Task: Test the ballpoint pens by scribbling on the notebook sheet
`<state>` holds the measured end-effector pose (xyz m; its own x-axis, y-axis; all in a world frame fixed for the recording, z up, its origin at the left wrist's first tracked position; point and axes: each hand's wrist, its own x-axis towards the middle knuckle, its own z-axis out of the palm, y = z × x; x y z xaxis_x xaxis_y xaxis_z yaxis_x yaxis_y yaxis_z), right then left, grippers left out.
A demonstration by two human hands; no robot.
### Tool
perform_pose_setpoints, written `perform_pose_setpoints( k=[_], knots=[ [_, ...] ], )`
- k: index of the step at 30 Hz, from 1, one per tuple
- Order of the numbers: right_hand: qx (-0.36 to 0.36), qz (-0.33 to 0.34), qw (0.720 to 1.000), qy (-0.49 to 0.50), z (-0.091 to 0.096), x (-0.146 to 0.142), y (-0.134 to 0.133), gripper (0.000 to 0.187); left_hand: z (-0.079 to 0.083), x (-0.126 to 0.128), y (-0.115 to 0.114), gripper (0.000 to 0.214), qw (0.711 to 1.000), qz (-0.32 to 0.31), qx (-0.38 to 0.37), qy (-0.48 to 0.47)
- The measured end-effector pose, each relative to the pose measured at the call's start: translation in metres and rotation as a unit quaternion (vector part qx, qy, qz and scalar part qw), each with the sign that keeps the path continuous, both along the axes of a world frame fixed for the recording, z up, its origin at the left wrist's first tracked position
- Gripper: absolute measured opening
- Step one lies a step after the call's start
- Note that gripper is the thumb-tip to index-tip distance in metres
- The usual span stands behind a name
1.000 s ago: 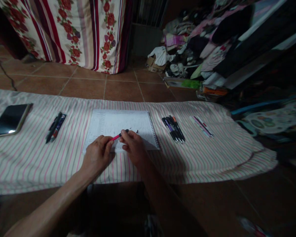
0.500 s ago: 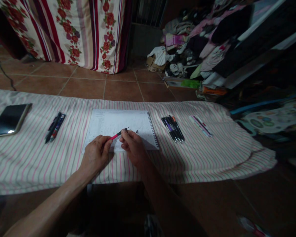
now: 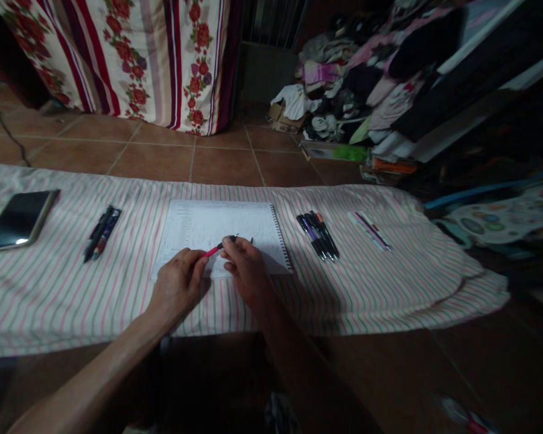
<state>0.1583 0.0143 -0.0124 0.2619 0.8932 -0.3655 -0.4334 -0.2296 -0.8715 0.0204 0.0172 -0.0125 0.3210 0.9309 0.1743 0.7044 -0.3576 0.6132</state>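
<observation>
Over the front part of a spiral notebook (image 3: 226,217), a pink and black pen (image 3: 213,249) is held between both hands. My left hand (image 3: 180,278) is closed around its pink end. With thumb and fingertips, my right hand (image 3: 245,265) pinches the black end, whose tip is partly hidden. A small dark piece shows just beyond the right fingers on the page; I cannot make out what it is. The notebook lies on a striped cloth (image 3: 380,283), its spiral binding on the right side.
To the left lie a tablet-like device (image 3: 18,220) and several dark pens (image 3: 102,234). Right of the notebook are several black pens (image 3: 317,236) and, farther off, a few slim pale pens (image 3: 370,231). Beyond the cloth are a tiled floor (image 3: 158,154), a floral curtain (image 3: 154,66) and heaped clothes (image 3: 362,84).
Both hands keep their hold on the pen, with only a very slight shift. The notebook and the other pens stay in place.
</observation>
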Motion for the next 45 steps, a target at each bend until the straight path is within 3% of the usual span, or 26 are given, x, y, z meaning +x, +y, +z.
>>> perform_pose_setpoints(
  k=[5, 12, 16, 19, 25, 31, 37, 42, 45],
  knots=[
    [0.009, -0.024, 1.000, 0.004, -0.003, 0.002, 0.001, 0.030, 0.000, 0.001, -0.001, 0.032, 1.000, -0.005, -0.001, 0.006],
    [0.003, -0.009, 1.000, 0.011, 0.008, 0.002, -0.002, 0.048, -0.001, 0.000, 0.000, 0.032, 1.000, 0.007, 0.007, 0.009],
    [-0.011, -0.029, 1.000, 0.001, 0.002, 0.001, -0.001, 0.044, 0.000, 0.001, -0.001, 0.031, 1.000, -0.002, 0.018, 0.011],
    [0.017, -0.043, 0.999, 0.012, -0.002, 0.002, 0.001, 0.041, 0.000, 0.001, -0.001, 0.031, 1.000, -0.004, 0.021, 0.011],
    [0.041, -0.004, 0.997, 0.069, 0.006, 0.005, -0.003, 0.047, 0.000, -0.001, 0.001, 0.031, 1.000, 0.014, 0.008, -0.009],
    [-0.007, -0.019, 1.000, 0.009, 0.001, 0.003, -0.003, 0.036, 0.001, -0.001, 0.000, 0.031, 1.000, 0.010, 0.024, -0.015],
    [0.019, -0.018, 1.000, -0.004, -0.001, 0.003, -0.001, 0.026, 0.002, -0.001, 0.000, 0.031, 0.999, 0.007, 0.034, 0.001],
    [0.035, -0.018, 0.999, 0.025, 0.004, 0.003, -0.003, 0.042, 0.001, -0.001, 0.000, 0.032, 0.999, 0.011, 0.047, 0.008],
    [0.016, -0.016, 1.000, 0.013, 0.003, 0.002, -0.004, 0.041, 0.000, -0.001, 0.000, 0.032, 0.998, 0.010, 0.053, 0.012]
  ],
)
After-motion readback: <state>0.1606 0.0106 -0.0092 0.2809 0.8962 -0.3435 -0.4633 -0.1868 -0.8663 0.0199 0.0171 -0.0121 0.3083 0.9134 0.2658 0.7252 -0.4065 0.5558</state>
